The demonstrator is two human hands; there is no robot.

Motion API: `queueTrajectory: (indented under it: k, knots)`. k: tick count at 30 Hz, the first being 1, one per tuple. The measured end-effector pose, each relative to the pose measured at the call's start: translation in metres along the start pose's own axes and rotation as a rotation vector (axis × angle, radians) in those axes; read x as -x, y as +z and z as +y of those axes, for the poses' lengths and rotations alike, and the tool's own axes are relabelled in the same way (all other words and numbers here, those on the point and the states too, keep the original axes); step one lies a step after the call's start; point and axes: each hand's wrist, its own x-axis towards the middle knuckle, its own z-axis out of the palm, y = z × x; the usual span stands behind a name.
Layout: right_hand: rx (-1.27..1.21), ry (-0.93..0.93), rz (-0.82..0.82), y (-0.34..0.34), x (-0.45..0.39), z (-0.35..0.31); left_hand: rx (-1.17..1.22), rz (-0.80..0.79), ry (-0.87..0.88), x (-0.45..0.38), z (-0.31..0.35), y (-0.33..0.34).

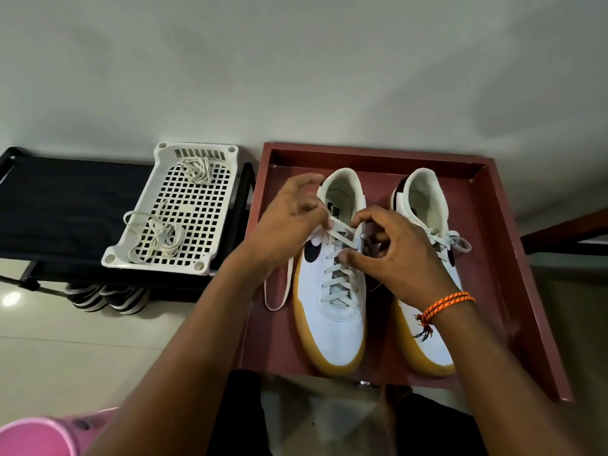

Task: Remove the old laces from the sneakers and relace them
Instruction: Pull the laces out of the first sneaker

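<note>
Both hands work at the top of the left sneaker (332, 291), which lies in the red tray (513, 291) beside the right sneaker (424, 324), toes toward the person. The right hand (398, 255) has its fingers curled over the upper eyelets, thumb pressed on the crossed lace (342, 240); just what it pinches is hidden. Just left of it, the left hand (289, 222) pinches a lace end at the tongue, and slack hangs below that hand in a loop (276, 291) along the sneaker's side. Judging by this, the top rows are being laced: keep the lace flat, draw both ends even, and hold the lower crossings with the thumb while tightening. Beyond the left hand, a white basket (148, 255) holds two loose laces (164, 238).
</note>
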Motion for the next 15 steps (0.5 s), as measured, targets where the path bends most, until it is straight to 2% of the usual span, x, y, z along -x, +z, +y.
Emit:
queueTrajectory:
  k: [1,3,6,11,15]
  knots:
    - [-0.006,-0.004,0.009,0.001,0.0,0.001,0.027,0.044,-0.047,-0.001,0.0,0.0]
    - [-0.015,-0.013,0.018,0.004,-0.001,0.001,-0.158,0.15,-0.031,-0.003,-0.001,0.003]
    - [-0.058,-0.014,0.022,0.008,0.0,-0.001,-0.375,0.248,0.154,-0.004,-0.005,0.007]
    - [-0.083,-0.013,0.025,0.008,0.0,-0.002,-0.681,0.088,0.232,0.002,-0.012,0.02]
    - [-0.074,0.003,0.008,0.006,0.0,-0.002,-0.551,0.119,0.285,-0.001,-0.008,0.018]
